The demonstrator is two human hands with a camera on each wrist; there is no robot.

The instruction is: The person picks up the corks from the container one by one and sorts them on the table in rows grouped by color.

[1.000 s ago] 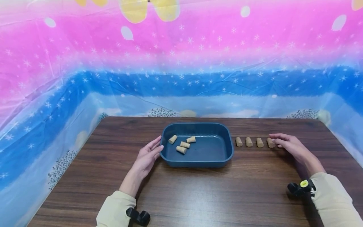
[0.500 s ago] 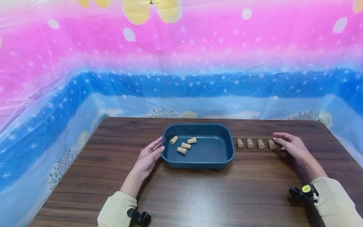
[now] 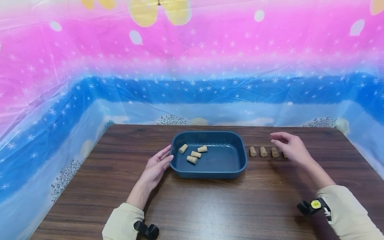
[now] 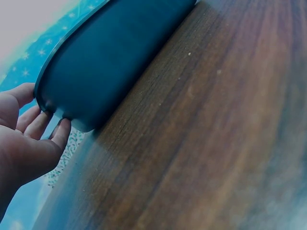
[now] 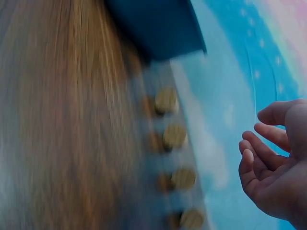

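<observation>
Your left hand point(image 3: 154, 168) is touching the blue tray's point(image 3: 208, 174) end, fingers spread wide, your right hand point(image 3: 292, 150) is hovering above corks point(image 3: 274, 152), thumb and forefinger narrowly parted.

1. Centre: tray point(image 3: 208, 174), smooth, softly glossy.
2. Centre and right: corks point(image 3: 192, 160), matt, grainy.
3. Lower half: table point(image 3: 210, 206), wood-grained, glossy.
4. Upper half: backdrop point(image 3: 192, 90), thin, creased sheeting.
5. Lower corners: sleeves point(image 3: 123, 220), matt cloth.

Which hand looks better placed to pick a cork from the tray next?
Probably the right hand: it is empty and hovers near the row of corks. Though closer to the loose corks, the left hand touches the tray, apparently steadying it.
</observation>
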